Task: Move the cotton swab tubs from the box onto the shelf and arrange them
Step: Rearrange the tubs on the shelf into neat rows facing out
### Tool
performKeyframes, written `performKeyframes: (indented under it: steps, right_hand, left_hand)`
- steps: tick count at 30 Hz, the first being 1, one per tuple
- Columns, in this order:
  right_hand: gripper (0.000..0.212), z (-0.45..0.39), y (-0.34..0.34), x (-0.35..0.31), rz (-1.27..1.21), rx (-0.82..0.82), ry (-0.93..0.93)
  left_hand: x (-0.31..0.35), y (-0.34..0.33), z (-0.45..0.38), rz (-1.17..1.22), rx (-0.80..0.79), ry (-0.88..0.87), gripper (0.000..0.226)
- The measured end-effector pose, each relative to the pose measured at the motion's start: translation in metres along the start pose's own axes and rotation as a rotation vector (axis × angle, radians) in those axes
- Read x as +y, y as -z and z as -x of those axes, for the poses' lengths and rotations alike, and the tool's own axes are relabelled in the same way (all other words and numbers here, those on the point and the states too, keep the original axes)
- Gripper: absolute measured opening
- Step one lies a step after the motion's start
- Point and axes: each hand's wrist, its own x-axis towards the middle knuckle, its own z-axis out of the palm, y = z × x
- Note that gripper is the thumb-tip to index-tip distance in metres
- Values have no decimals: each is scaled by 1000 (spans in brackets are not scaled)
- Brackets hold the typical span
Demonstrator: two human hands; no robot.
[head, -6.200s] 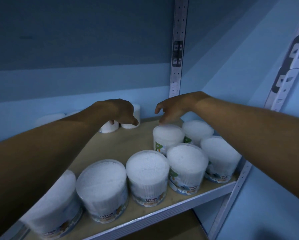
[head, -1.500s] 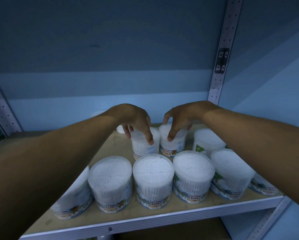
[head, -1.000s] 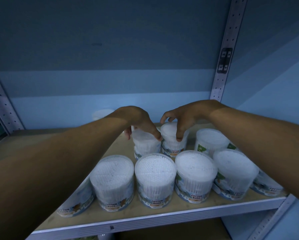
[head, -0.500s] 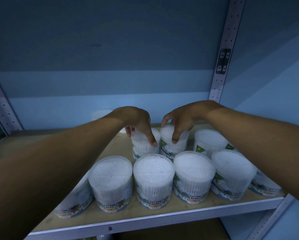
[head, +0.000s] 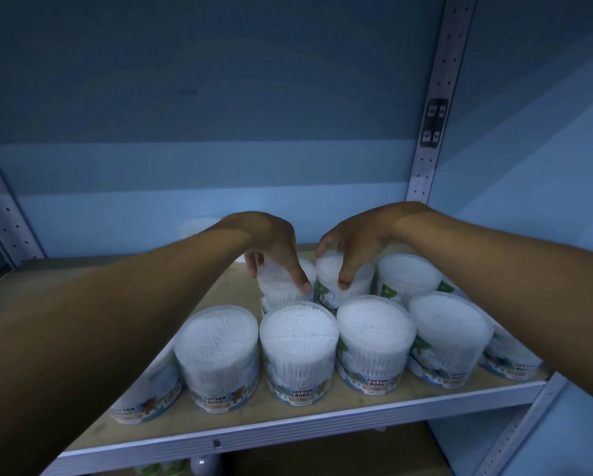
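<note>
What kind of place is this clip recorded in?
Likely a shop or stockroom: a metal shelf on perforated uprights, holding rows of identical retail-labelled cotton bud tubs against a plain blue wall.

Both hands, left [head: 271, 242] and right [head: 356, 242], apparently grip two back-row tubs [head: 281, 286] on the shelf [head: 288, 431].

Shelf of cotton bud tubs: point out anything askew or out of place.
The clear round tub gripped by the left hand, in the second row, leans instead of standing upright. One white tub sits alone by the back wall, apart from the rows. Nothing looks spilled or damaged.
</note>
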Motion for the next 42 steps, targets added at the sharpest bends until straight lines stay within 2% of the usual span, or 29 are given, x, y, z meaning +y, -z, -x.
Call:
performKeyframes:
  steps: [14,23,42]
  right_hand:
    - [77,14,-5,-5,-5,4,4]
    - [66,23,-6,-8,-20,7,-6]
    - [69,31,-4,-13,-12,-12,-42]
  left_hand:
    - [3,-4,7,-18,-26,28,97]
    - [3,-5,13,-7,-25,9,92]
    - [4,-6,26,-5,-5,5,87]
